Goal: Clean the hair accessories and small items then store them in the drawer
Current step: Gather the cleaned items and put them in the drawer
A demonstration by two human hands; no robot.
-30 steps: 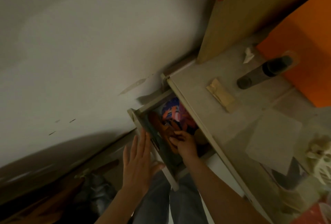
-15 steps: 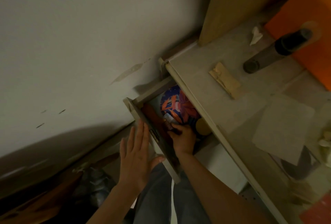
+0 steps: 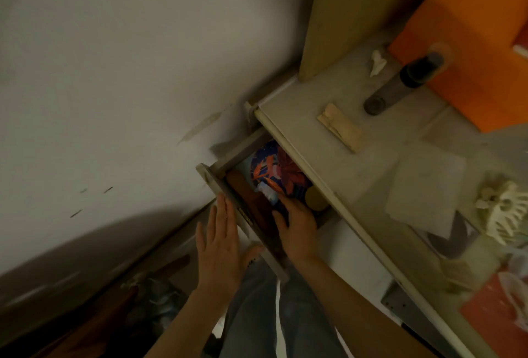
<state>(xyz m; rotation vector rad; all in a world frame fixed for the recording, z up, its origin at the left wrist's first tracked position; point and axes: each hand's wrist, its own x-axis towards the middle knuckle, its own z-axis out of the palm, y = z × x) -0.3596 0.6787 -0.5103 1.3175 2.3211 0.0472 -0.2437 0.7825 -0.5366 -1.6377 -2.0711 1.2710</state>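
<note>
One drawer [image 3: 228, 197], two hands inside/against.

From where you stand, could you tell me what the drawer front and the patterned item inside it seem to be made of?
The drawer front looks like pale painted or laminated board: flat, matte, with square edges; wood or composite, I cannot tell. The patterned item seems to be soft printed fabric, blue with orange leaves, its surface rumpled rather than rigid, though the dim light leaves that open.

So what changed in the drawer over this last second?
The right hand opened from a curl and now reaches deeper, fingers at a small pale item. The left hand stays flat against the drawer front; the drawer stays open.
</note>
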